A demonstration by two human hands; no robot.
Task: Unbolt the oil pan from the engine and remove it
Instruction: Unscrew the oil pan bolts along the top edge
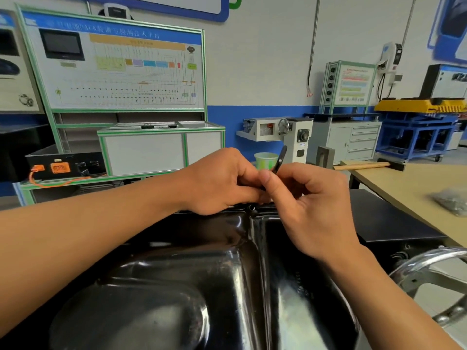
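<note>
the left hand sat at the far rim of the black oil pan, fingers curled tight beside the lower end of a thin dark tool; whether they clamped it could not be told. the right hand pinched that tool between thumb and curled fingers. further right, a hammer lay on the table.

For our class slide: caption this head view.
Left hand and right hand grip a dark tool at the far edge of the oil pan.
</note>
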